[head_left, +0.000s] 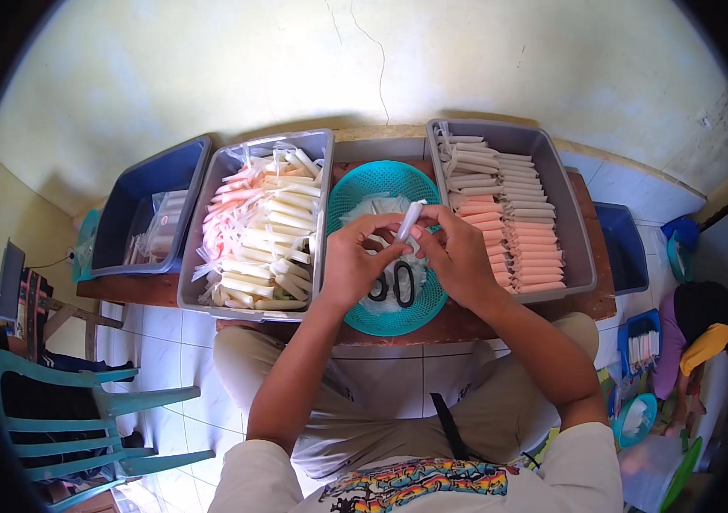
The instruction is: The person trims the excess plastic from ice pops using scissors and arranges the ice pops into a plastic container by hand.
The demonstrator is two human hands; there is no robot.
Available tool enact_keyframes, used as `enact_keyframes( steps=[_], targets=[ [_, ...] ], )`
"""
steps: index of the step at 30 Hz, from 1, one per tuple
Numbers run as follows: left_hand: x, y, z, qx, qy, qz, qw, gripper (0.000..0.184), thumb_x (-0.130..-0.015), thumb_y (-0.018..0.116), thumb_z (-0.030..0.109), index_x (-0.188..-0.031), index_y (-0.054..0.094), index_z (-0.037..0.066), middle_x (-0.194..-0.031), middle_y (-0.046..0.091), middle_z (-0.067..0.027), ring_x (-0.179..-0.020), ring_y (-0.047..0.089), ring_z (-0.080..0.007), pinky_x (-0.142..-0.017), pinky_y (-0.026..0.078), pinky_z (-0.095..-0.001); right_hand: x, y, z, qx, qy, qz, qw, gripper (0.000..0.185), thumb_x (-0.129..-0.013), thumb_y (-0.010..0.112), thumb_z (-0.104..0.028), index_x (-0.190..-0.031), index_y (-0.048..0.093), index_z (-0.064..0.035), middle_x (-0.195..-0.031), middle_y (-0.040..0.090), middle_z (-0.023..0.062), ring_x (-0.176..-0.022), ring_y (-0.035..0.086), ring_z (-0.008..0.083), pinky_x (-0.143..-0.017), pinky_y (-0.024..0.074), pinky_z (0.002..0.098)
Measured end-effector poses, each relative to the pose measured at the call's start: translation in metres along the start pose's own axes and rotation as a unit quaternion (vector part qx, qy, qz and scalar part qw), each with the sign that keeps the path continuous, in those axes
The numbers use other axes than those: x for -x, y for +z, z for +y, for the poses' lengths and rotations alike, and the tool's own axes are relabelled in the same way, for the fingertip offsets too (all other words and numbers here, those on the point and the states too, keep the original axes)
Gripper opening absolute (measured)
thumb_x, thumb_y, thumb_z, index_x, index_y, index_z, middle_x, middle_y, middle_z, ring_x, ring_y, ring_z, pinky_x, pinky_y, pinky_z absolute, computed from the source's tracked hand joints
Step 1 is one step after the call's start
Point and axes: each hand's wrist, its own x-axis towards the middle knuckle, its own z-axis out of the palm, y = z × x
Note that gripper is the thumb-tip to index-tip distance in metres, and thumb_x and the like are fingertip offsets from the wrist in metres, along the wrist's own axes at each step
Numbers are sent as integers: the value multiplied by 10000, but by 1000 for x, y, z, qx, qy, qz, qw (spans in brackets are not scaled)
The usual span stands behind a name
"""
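A small white tube-shaped packet (411,221) is held upright at a tilt between my two hands. My left hand (362,254) pinches its lower part, while my right hand (453,250) has thumb and fingers closed on its other side. Below them lies a teal basket (347,186) with clear plastic scraps and black-handled scissors (404,284). To the left, a grey tray (327,162) is heaped with loose pink and cream packets (277,224). At the right, another grey tray (573,214) contains white and peach packets (535,246) in stacked rows.
A dark blue bin (112,218) with wrapped packets stands at the far left of the wooden bench (159,289). Another blue bin (620,248) is beyond the right tray. A teal chair (56,445) is at lower left. Another person (670,355) bends over containers at lower right.
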Motion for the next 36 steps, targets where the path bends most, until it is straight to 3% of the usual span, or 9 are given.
enact_keyframes(
  steps=[7, 9, 13, 15, 18, 23, 27, 29, 36],
  targets=[
    [-4, 31, 21, 72, 69, -33, 994, 473, -845, 853, -38, -1296, 738, 43, -1108, 748, -93, -995, 737, -161, -790, 655, -327, 6, -29, 12, -34, -25, 38, 998, 297, -1042, 695, -229, -1185, 668, 29, -988, 773, 174, -850, 777, 264, -733, 594, 377],
    [-13, 39, 26, 72, 44, -48, 995, 392, -921, 803, -25, -1303, 721, 10, -1126, 706, -79, -1037, 716, -151, -893, 641, -307, 5, -42, 14, -15, -43, 47, 998, 269, -1044, 689, -209, -1199, 671, 10, -1001, 774, 166, -860, 772, 251, -752, 592, 378],
    [-39, 69, 45, 97, 30, -6, 995, 293, -978, 780, 39, -1266, 733, 10, -1075, 738, -46, -993, 696, -101, -852, 629, -285, -2, -72, 17, 22, -95, 76, 992, 247, -1045, 684, -189, -1216, 674, -11, -1003, 763, 165, -858, 764, 263, -758, 581, 382],
    [-59, 91, 50, 76, 49, -21, 996, 287, -976, 782, 39, -1257, 734, 9, -1074, 745, -47, -982, 697, -97, -839, 627, -281, -5, -93, 26, 114, -185, 124, 968, 260, -1046, 696, -189, -1243, 665, -22, -933, 745, 120, -800, 719, 188, -714, 559, 330],
    [-71, 108, 49, 82, 72, -5, 994, 247, -928, 834, 81, -1157, 772, 15, -1034, 764, -80, -871, 734, -125, -767, 625, -283, -3, -110, 22, 85, -142, 116, 979, 245, -1043, 698, -181, -1231, 677, -24, -947, 739, 146, -786, 712, 215, -708, 554, 339],
    [-100, 138, 52, 93, -35, -68, 993, 267, -921, 860, 143, -1124, 770, -6, -909, 786, -75, -823, 737, -110, -761, 614, -272, -5, -144, 39, 150, -144, 117, 971, 240, -1006, 732, -174, -1195, 694, -32, -990, 746, 157, -807, 721, 279, -727, 562, 380],
    [-116, 160, 47, 80, -22, -56, 995, 247, -937, 847, 148, -1108, 767, -12, -907, 789, -80, -817, 740, -107, -769, 617, -272, -13, -170, 68, 175, -125, 113, 970, 257, -957, 773, -175, -1165, 711, -37, -1026, 752, 159, -875, 741, 323, -782, 583, 411],
    [-126, 169, 41, 133, -61, -61, 987, 258, -971, 802, 124, -1168, 740, -31, -998, 787, -85, -909, 749, -133, -881, 616, -287, -17, -182, 87, 202, -126, 122, 964, 248, -943, 782, -166, -1144, 718, -36, -1033, 754, 157, -893, 740, 320, -802, 584, 413],
    [-154, 199, -8, 189, -75, -82, 976, 279, -975, 801, 141, -1182, 737, -34, -999, 784, -75, -922, 743, -125, -859, 610, -266, -31, -211, 131, 301, -119, 118, 939, 219, -918, 789, -123, -1121, 738, -59, -1050, 752, 131, -952, 731, 344, -815, 572, 424]
  ],
)
